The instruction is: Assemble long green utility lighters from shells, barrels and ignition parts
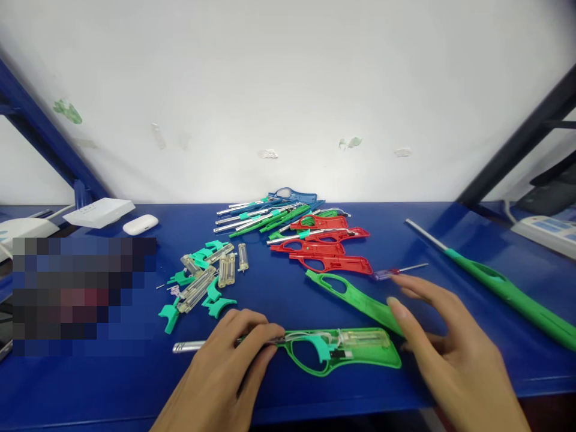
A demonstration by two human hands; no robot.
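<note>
At the bottom centre of the frame, the left hand (234, 360) grasps the rod end of an opened green lighter (389, 358), which lies on the blue surface (274, 294) with its clear tank (366, 339) and teal trigger (320, 348) exposed. The right hand (459, 348), lower right, is spread, thumb and forefinger apart; its thumb is over a loose green cover (360, 298), and whether it touches cannot be told. A screwdriver (384, 274) lies just beyond the forefinger, its tip towards the right.

Red covers (335, 263) lie right of the centre, with blue covers (294, 195) among the pile behind them. Left of the centre, loose tanks (198, 289) are heaped among teal pieces (171, 312). A closed green lighter (513, 294) lies slantwise at the right edge.
</note>
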